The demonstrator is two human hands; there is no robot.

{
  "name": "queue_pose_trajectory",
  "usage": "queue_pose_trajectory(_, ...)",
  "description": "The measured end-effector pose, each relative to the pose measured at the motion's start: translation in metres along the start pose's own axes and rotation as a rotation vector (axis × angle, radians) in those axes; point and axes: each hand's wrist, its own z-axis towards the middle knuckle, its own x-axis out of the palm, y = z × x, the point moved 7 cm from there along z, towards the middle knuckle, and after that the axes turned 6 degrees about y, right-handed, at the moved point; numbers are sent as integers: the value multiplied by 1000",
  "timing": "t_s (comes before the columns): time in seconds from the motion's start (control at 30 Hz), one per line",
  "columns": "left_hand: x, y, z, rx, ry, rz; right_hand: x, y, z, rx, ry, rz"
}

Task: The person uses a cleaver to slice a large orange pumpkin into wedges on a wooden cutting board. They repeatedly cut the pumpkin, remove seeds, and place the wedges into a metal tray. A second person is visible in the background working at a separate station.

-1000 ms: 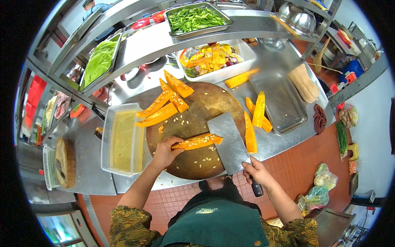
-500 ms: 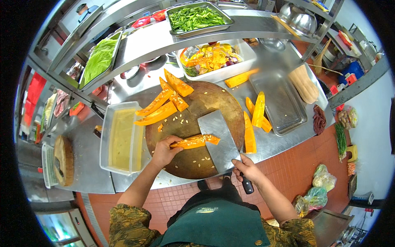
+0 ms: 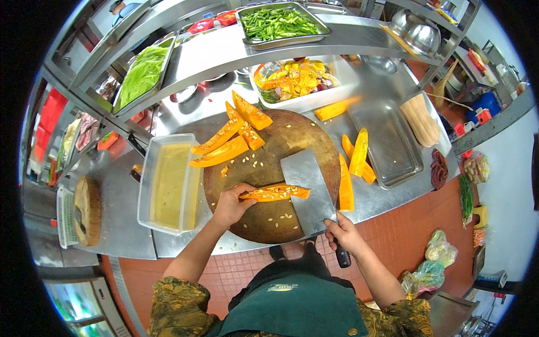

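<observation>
On the round wooden chopping block (image 3: 281,135), my left hand (image 3: 230,204) is closed on the left end of a pumpkin wedge (image 3: 272,193), seeds and pulp facing up. My right hand (image 3: 341,233) grips the black handle of a cleaver (image 3: 309,188). Its broad blade lies nearly flat over the right side of the block, touching or overlapping the wedge's right end; exactly how they meet I cannot tell. Several seedy pumpkin wedges (image 3: 227,150) rest at the block's upper left, and loose seeds (image 3: 286,218) are scattered on the wood. More pumpkin wedges (image 3: 358,151), without visible seeds, lie right of the block.
A clear tub (image 3: 168,185) with yellowish contents stands left of the block. An empty metal tray (image 3: 387,143) and a whole butternut squash (image 3: 421,119) are at right. Behind sits a white bin (image 3: 345,76) of peelings, under a steel shelf (image 3: 208,53) bearing green vegetables.
The whole scene has shifted slightly to the right in view. My hands, the wedge and the cleaver keep nearly the same places over the block.
</observation>
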Motion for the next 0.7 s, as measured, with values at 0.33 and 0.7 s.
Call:
queue_pose_trajectory(0.33,2,8,0,42,-10,-7,23,-9,19,21,21,-2)
queue_pose_trajectory(0.7,0,3,0,24,-17,-23,46,-13,30,32,32,14)
